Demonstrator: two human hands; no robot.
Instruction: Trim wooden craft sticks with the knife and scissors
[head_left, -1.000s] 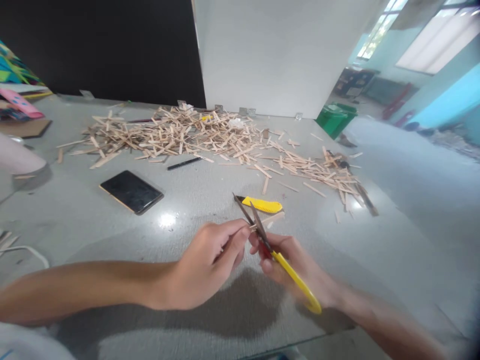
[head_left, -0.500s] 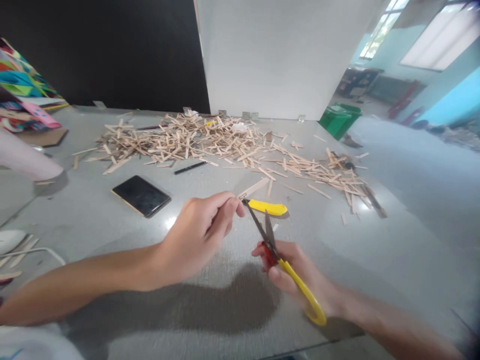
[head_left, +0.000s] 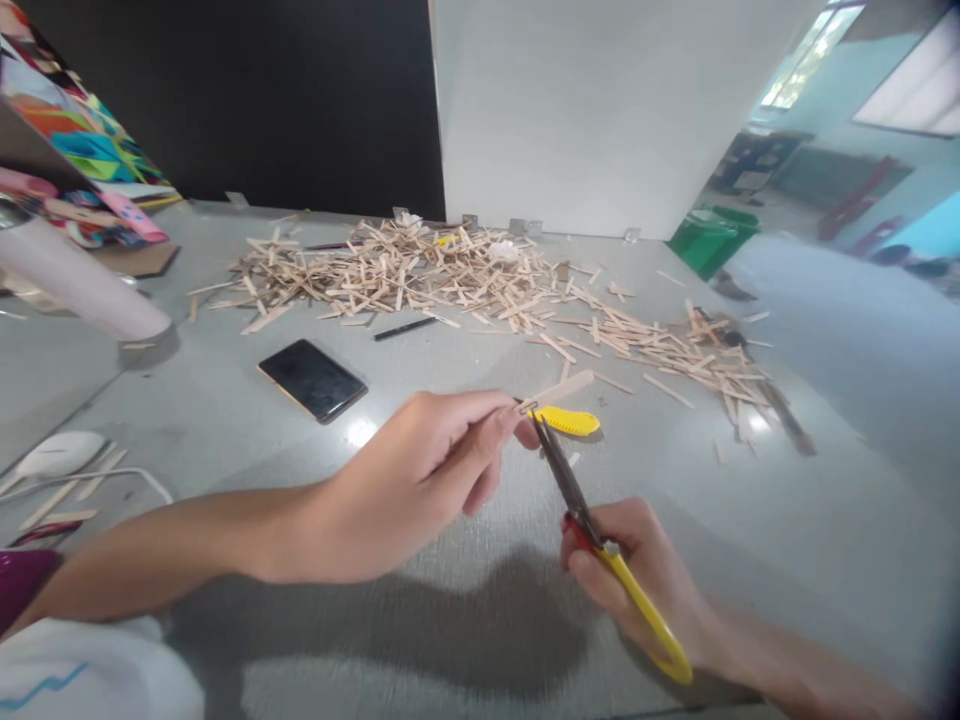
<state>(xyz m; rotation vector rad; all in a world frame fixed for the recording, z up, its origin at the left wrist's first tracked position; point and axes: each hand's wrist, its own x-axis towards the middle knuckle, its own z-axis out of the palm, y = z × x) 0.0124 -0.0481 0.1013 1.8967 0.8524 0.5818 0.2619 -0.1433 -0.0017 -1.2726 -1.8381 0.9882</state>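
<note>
My left hand (head_left: 450, 460) pinches one end of a flat wooden stick (head_left: 564, 388), which points up to the right. My right hand (head_left: 637, 570) is wrapped round the yellow and red handles of a pair of scissors (head_left: 570, 485). The blades are nearly together, their tips close to the stick by my left fingertips; whether they touch it I cannot tell. Just beyond the tips, a yellow utility knife (head_left: 568, 421) lies on the grey table (head_left: 360, 620), its near end partly hidden behind the fingers and blades.
A heap of wooden sticks (head_left: 390, 270) spreads along the back of the table and off to the right. A phone (head_left: 313, 380) and a black pen (head_left: 405, 329) lie before it. A pale cylinder (head_left: 97, 280) and a white mouse-like object (head_left: 61, 454) are at left; a green bin (head_left: 712, 240) stands beyond.
The scissor blades have closed from a wider spread. My left hand has raised the stick end from near the table, and the whole view has shifted slightly left.
</note>
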